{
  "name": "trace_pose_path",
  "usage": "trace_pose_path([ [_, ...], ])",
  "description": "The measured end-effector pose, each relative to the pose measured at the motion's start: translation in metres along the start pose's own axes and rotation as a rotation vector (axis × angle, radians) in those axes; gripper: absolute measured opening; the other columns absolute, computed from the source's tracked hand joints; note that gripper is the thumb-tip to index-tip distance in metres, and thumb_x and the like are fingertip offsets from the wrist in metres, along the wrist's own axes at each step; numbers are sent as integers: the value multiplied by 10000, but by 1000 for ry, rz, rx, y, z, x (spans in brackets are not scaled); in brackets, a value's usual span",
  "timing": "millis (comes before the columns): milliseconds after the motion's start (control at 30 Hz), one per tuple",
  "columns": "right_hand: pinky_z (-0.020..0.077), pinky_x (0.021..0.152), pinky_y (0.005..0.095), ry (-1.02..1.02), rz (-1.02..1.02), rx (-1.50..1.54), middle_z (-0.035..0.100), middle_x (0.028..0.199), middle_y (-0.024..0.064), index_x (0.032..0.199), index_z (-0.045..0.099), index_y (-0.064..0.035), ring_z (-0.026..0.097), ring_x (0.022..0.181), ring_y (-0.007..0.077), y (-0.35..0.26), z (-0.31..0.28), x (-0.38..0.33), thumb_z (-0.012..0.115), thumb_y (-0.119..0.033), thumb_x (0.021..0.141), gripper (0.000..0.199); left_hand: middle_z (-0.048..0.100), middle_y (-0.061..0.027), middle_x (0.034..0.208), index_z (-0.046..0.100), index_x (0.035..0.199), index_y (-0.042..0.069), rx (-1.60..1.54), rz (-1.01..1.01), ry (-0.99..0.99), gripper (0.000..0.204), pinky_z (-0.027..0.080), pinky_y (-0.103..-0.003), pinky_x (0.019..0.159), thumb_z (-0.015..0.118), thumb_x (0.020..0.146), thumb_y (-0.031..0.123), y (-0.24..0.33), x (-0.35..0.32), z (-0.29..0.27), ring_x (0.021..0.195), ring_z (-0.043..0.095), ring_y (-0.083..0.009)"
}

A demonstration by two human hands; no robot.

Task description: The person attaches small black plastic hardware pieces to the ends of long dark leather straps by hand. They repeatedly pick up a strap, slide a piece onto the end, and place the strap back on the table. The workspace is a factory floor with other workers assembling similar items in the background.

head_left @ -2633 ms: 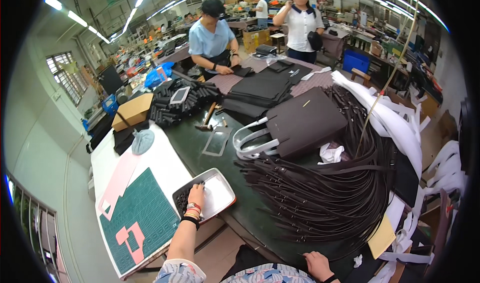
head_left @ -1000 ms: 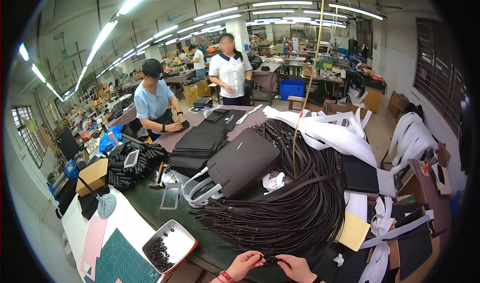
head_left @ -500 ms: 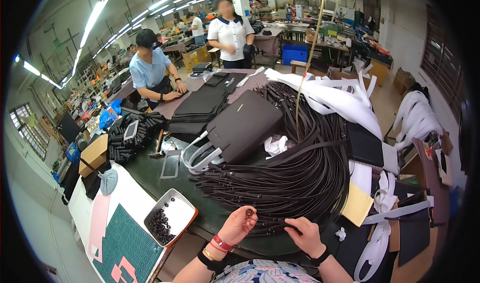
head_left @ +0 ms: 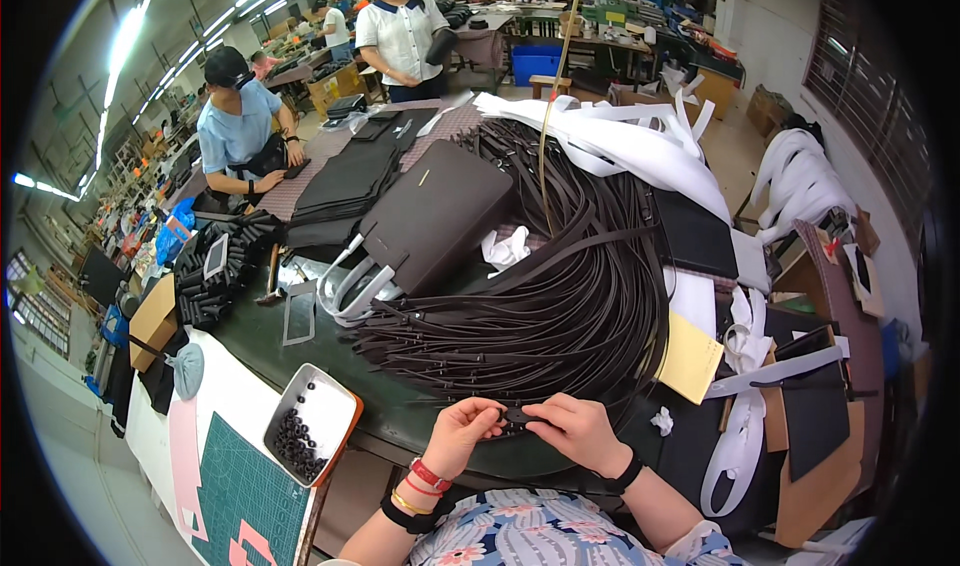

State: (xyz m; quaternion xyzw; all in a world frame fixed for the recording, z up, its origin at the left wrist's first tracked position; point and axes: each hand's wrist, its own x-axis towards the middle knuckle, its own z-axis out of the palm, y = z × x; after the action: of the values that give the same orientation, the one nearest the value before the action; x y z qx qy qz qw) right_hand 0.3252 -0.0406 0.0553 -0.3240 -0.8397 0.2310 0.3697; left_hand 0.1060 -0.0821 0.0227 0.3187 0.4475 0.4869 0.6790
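My left hand (head_left: 465,436) pinches a small dark ring (head_left: 506,417) between thumb and fingertips. Close against it, my right hand (head_left: 580,432) is closed on the end of a dark strap (head_left: 521,417). The fingertips nearly meet, and whether the ring is around the strap or only beside it I cannot tell. Just beyond my hands lies a large bundle of dark brown straps (head_left: 560,316), with small metal fittings near their ends. To the left, a white tray with an orange outer side (head_left: 343,402) holds many small black rings (head_left: 297,444).
A dark handbag (head_left: 440,216) with wrapped handles lies behind the straps. A green cutting mat (head_left: 250,496) is at left; a yellow pad (head_left: 690,358) and white strips (head_left: 740,386) are at right. A thin upright rod (head_left: 557,76) rises from the bundle. Two people (head_left: 240,126) (head_left: 403,36) stand across the table.
My hands have come together, bringing the ring and the strap end close to each other. The whole view has shifted, so the table sits further left and higher.
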Motion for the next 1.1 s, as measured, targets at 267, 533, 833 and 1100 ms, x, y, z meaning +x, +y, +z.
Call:
trace_pose_path([
  [267,512,560,284,-29,31,132,652,802,62,974,695,-49,644,656,208,1,0,0,756,-135,776,224,680,-67,965,631,1101,-3,16,-93,-62,188,539,-229,761,617,939,92,3,2,7,832,662,-118],
  [533,529,607,313,-119,17,202,652,833,68,974,664,-50,653,701,240,7,3,2,724,-141,795,210,689,-90,977,644,1090,-25,-49,-134,-72,189,557,-229,734,632,919,55,-9,3,12,805,684,-151],
  [833,485,731,322,-153,26,11,665,950,28,1095,623,-88,639,823,218,43,-25,-1,780,-212,736,411,694,-123,956,646,1095,-38,-238,-149,23,198,560,-216,754,605,942,81,-2,14,-3,788,673,-129],
  [1100,451,593,315,-194,-267,-107,628,734,2,922,682,-151,624,682,190,53,21,-15,727,-215,757,183,724,-30,827,735,904,37,1040,280,-40,136,518,-226,675,757,831,150,-4,10,16,753,656,-81],
])
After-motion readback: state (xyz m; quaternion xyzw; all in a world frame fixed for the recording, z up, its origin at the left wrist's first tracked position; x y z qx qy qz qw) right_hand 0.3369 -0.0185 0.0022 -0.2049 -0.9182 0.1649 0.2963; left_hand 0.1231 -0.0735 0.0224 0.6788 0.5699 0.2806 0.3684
